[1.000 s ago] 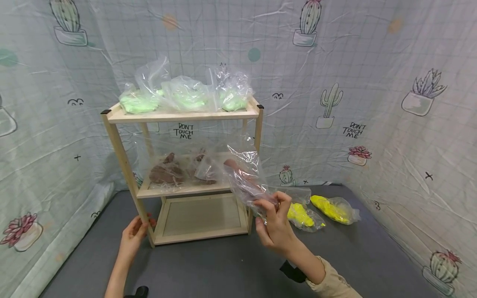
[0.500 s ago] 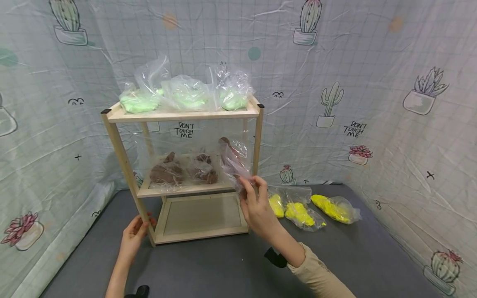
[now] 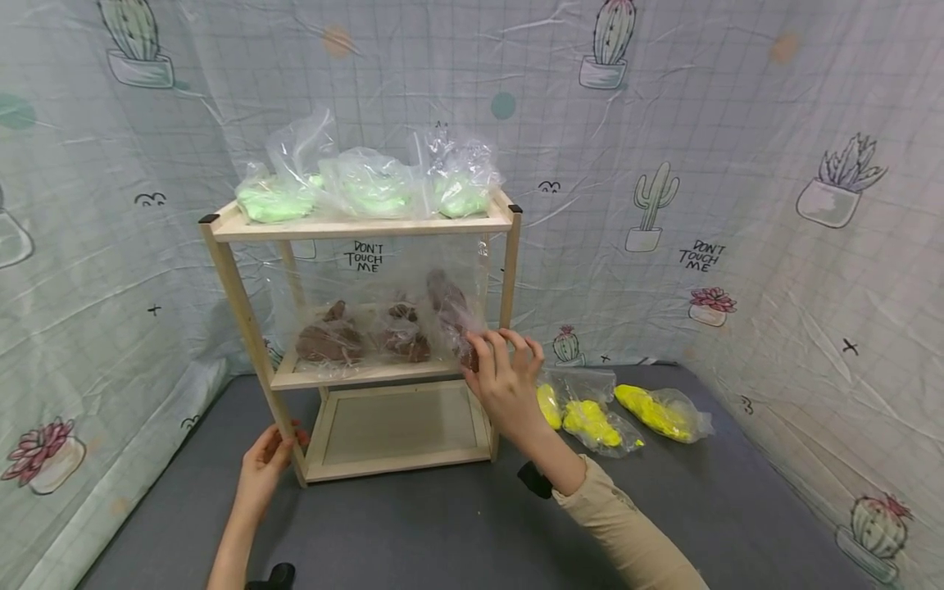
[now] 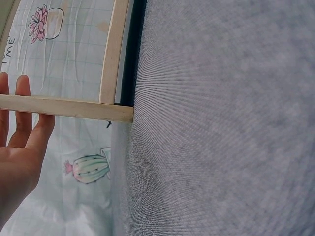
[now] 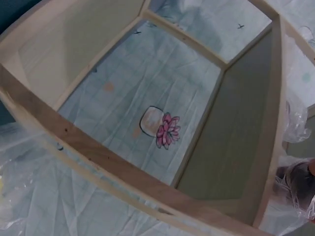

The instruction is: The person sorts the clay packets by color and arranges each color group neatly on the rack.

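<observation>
My right hand (image 3: 510, 393) pinches the lower front of a clear plastic bag with a brown lump (image 3: 446, 297). That bag stands upright at the right end of the wooden rack's middle shelf (image 3: 383, 375). Two similar bags of brown lumps, a left one (image 3: 329, 340) and a middle one (image 3: 404, 338), sit beside it. At the right edge of the right wrist view, part of the held bag (image 5: 298, 184) shows with a fingertip. My left hand (image 3: 264, 460) holds the rack's front left leg (image 4: 74, 107) low down, fingers passing behind it.
Three bags of pale green stuff (image 3: 372, 190) stand on the top shelf (image 3: 361, 232). Below is the bottom shelf panel (image 3: 401, 426). Bags of bright yellow lumps (image 3: 593, 422) lie on the grey table (image 3: 413, 533) to the right. A cactus-print sheet (image 3: 560, 139) hangs behind.
My right hand has carried its bag of brown lump leftward and inward onto the middle shelf's right end, uncovering more yellow bags. The left hand stays on the leg.
</observation>
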Action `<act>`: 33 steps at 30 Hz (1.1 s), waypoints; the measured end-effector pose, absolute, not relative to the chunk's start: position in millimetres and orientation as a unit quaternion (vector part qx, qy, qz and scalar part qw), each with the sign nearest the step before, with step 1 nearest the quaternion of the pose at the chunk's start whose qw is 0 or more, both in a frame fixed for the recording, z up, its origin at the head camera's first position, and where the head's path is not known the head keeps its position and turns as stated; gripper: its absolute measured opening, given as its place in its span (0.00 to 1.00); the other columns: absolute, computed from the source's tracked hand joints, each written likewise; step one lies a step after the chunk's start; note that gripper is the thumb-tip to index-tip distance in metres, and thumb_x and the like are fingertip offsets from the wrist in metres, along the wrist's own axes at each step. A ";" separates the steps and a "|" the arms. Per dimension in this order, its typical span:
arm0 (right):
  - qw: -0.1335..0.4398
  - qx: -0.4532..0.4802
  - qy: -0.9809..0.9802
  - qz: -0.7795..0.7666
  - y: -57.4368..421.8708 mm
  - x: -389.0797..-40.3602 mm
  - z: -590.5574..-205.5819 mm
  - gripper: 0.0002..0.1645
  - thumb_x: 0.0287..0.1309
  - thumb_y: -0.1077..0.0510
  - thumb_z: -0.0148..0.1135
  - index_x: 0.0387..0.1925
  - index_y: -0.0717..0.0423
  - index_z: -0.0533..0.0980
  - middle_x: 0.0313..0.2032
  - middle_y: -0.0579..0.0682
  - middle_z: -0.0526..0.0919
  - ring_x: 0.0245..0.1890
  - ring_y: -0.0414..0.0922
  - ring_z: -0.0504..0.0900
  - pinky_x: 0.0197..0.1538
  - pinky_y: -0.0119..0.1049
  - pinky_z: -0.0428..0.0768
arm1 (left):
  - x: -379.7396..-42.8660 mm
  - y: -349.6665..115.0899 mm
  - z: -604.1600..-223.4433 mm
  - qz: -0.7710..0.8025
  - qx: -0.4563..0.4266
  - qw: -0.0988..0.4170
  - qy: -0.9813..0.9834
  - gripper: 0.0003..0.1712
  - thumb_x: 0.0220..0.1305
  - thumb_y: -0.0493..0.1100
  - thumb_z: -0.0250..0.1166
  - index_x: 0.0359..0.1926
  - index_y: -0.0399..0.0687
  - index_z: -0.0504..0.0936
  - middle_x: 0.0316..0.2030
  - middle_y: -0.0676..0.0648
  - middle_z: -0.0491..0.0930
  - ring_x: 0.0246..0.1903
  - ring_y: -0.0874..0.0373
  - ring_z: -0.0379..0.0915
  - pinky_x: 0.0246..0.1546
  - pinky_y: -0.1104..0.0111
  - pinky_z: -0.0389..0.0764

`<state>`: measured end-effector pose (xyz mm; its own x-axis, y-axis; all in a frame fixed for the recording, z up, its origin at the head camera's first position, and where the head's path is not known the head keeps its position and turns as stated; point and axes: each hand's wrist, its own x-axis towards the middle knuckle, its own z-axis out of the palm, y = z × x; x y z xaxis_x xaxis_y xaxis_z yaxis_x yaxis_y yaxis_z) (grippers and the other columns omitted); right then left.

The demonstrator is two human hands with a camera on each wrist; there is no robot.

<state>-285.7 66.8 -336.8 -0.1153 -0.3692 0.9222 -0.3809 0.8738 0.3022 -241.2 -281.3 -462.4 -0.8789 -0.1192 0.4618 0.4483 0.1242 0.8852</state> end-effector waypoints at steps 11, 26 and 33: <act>0.637 0.202 -0.744 0.024 47.6 -297.1 -340.1 0.25 0.41 0.41 0.68 0.34 0.55 0.71 0.35 0.50 0.75 0.42 0.50 0.68 0.47 0.52 0.54 | -241.3 -281.3 -462.9 -0.654 -0.117 0.217 -0.715 0.17 0.66 0.34 0.47 0.52 0.24 0.64 0.35 0.62 0.80 0.37 0.73 0.76 0.36 0.82 0.73; 0.568 0.270 -0.778 -0.009 67.5 -291.6 -340.4 0.26 0.48 0.43 0.60 0.48 0.47 0.69 0.38 0.52 0.74 0.42 0.50 0.69 0.48 0.57 0.54 | -240.6 -280.3 -461.5 -0.657 -0.118 0.217 -0.712 0.15 0.65 0.33 0.47 0.51 0.34 0.69 0.35 0.62 0.80 0.37 0.73 0.76 0.36 0.82 0.74; 0.517 0.300 -0.802 -0.014 80.0 -284.4 -341.3 0.22 0.54 0.50 0.47 0.51 0.50 0.71 0.42 0.52 0.76 0.47 0.50 0.67 0.52 0.60 0.49 | -240.0 -281.3 -460.4 -0.660 -0.126 0.214 -0.709 0.14 0.65 0.32 0.47 0.50 0.44 0.72 0.35 0.61 0.80 0.37 0.72 0.77 0.36 0.82 0.73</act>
<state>-284.4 80.0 -341.3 -0.2859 -0.4953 0.8203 -0.4668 0.8196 0.3322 -240.0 -281.3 -460.4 -0.8768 -0.1032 0.4696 0.4610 0.0969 0.8821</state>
